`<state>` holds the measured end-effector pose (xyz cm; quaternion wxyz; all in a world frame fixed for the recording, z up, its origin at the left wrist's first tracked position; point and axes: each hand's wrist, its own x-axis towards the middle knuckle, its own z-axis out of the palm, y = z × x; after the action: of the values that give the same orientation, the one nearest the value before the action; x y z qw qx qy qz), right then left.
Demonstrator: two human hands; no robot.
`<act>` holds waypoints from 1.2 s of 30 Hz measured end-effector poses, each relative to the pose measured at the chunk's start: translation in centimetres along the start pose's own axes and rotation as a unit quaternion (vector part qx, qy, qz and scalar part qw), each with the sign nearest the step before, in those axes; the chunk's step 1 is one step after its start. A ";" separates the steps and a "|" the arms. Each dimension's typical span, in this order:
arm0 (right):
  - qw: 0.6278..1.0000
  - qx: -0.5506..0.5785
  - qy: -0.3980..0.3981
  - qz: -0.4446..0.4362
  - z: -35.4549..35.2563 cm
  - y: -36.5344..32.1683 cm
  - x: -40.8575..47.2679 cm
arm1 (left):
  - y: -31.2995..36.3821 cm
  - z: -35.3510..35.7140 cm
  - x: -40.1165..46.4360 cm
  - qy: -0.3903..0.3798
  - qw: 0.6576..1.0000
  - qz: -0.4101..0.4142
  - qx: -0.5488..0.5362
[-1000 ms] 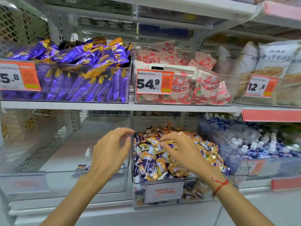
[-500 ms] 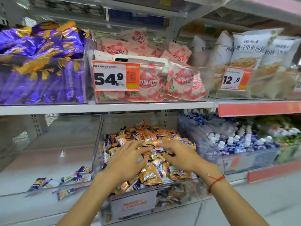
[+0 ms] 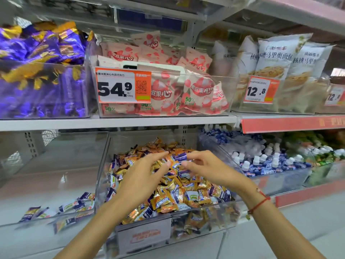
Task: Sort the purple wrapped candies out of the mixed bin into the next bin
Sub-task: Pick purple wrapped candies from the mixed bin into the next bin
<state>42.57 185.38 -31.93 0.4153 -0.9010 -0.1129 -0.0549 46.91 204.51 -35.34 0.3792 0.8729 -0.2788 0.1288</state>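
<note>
Both hands hover over the heap in the mixed bin (image 3: 220, 212), a clear bin on the lower shelf piled with orange and purple wrapped candies. The right hand (image 3: 207, 168) pinches one purple wrapped candy (image 3: 180, 157) between thumb and fingertips, lifted just above the pile. The left hand (image 3: 143, 176) is loosely spread, fingers relaxed and reaching toward that same candy, holding nothing that I can make out. The next bin (image 3: 56, 165), just to the left, already has a few purple candies (image 3: 74, 205) lying along its front.

The risks, as I judge them: the slick wrapper could slip from so light a pinch and drop back among the orange ones; a hand-over between the hands adds another chance to fumble; and the left forearm, crossing the bin's low front wall, could nudge loose candies out.
</note>
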 end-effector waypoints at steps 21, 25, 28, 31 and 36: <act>0.925 -0.330 0.164 0.088 -1.0 6.1 2.4 | -1.1 -0.7 -1.1 0.073 0.993 -0.061 -0.074; 0.975 -0.187 0.100 0.070 -1.7 4.8 2.1 | -1.0 -1.6 -1.2 0.090 0.990 -0.058 -0.089; 0.974 -0.208 -0.012 0.085 -0.4 3.3 1.9 | -0.7 -1.5 -1.8 0.077 0.988 -0.062 -0.116; 0.919 -0.384 -0.025 0.080 0.8 3.2 1.8 | -0.1 -1.1 -2.8 0.064 0.987 -0.057 -0.135; 0.921 -0.384 0.056 0.021 1.2 3.3 1.5 | 0.9 -2.3 -4.5 0.102 0.981 -0.030 -0.161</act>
<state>44.84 184.49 -34.87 0.0443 -0.9890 -0.0411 -0.1354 42.73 207.40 -35.20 0.5448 0.7907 -0.2297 0.1588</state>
